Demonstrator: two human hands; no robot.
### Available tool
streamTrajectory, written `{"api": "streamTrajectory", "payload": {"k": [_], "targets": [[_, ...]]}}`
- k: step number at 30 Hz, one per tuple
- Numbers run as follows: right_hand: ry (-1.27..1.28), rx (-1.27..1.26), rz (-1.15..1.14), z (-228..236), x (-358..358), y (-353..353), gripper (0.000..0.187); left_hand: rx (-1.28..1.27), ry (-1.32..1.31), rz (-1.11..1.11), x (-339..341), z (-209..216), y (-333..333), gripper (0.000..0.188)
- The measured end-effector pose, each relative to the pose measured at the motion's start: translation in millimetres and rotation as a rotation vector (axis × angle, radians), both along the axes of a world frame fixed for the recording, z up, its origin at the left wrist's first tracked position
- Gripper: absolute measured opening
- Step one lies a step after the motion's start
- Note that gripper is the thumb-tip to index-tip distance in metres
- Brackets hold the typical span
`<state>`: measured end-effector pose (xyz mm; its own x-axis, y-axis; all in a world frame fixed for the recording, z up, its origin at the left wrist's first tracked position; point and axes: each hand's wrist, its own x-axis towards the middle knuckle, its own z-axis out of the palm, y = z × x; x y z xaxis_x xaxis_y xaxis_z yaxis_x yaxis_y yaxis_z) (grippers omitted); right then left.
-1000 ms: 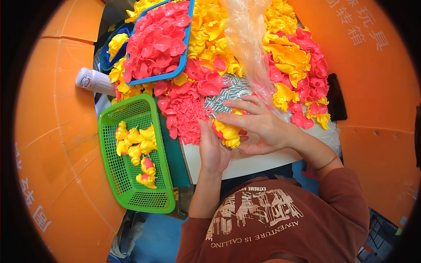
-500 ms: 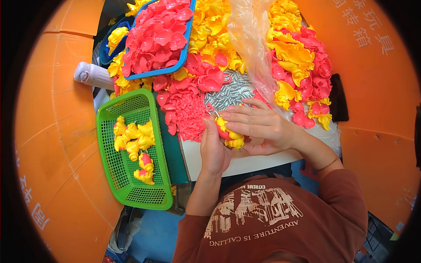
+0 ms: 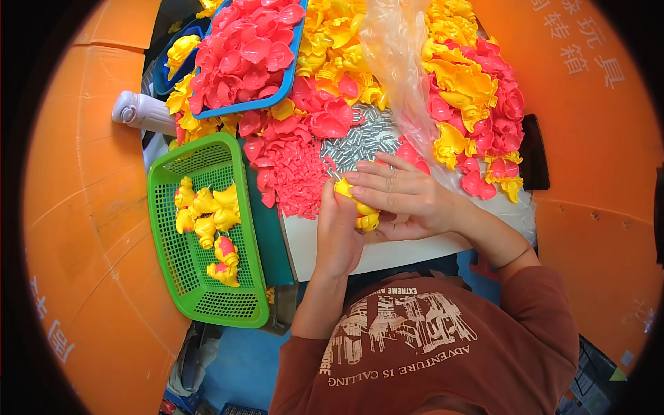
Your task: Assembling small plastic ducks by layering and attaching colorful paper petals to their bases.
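Note:
Both my hands are closed around a small yellow plastic toy figure [image 3: 367, 220], held over the near edge of the white tabletop [image 3: 311, 242]. My left hand [image 3: 339, 225] grips it from the left with the thumb along its side. From the right, my right hand [image 3: 408, 197] curls its fingers over the top and covers much of the figure. Just beyond my fingertips lies a heap of short silver metal pins [image 3: 360, 142]. Left of the pins is a pile of small red plastic pieces [image 3: 301, 180].
A green mesh basket [image 3: 257, 277] at the left holds several yellow-and-red figures [image 3: 225, 207]. Behind it stands a blue tray [image 3: 259, 104] heaped with red shells [image 3: 242, 55]. Yellow shells [image 3: 456, 83], a clear plastic bag [image 3: 391, 55] and a lilac bottle [image 3: 142, 112] lie around.
The figure has turned in my hands: its red part showed before, and now mostly yellow shows. Both hands stay in nearly the same place.

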<state>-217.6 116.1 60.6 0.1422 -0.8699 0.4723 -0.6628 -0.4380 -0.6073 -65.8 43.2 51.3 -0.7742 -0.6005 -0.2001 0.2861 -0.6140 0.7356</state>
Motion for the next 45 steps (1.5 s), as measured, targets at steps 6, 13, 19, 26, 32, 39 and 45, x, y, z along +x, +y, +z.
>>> {"api": "streamTrajectory", "payload": {"k": [6, 13, 19, 26, 32, 39, 45], "targets": [[-0.056, 0.006, 0.008, -2, -1, -1, 0.057, 0.210, 0.139, -0.076, 4, -1, -9, 0.044], [0.024, -0.039, 0.010, 1, 4, -2, 0.059, -0.059, 0.012, 0.023, 3, -4, -3, 0.045], [-0.592, 0.021, -0.257, 0, 6, 0, 0.042, -0.234, 0.118, -0.094, 6, -7, 0, 0.056], [-1.025, 0.364, -0.085, 4, 4, 4, 0.024, -0.316, 0.160, 0.074, 2, -7, 3, 0.059], [-0.979, 0.203, -0.173, 5, 22, 5, 0.022, -0.423, 0.132, 0.143, -1, -8, 9, 0.060], [-1.048, -0.005, -0.339, -20, 54, -7, 0.021, -0.414, 0.040, 0.156, -12, -10, 18, 0.058], [-0.967, -0.018, -0.526, -35, 57, -13, 0.018, -0.433, -0.010, 0.270, -12, -23, 23, 0.049]]}}
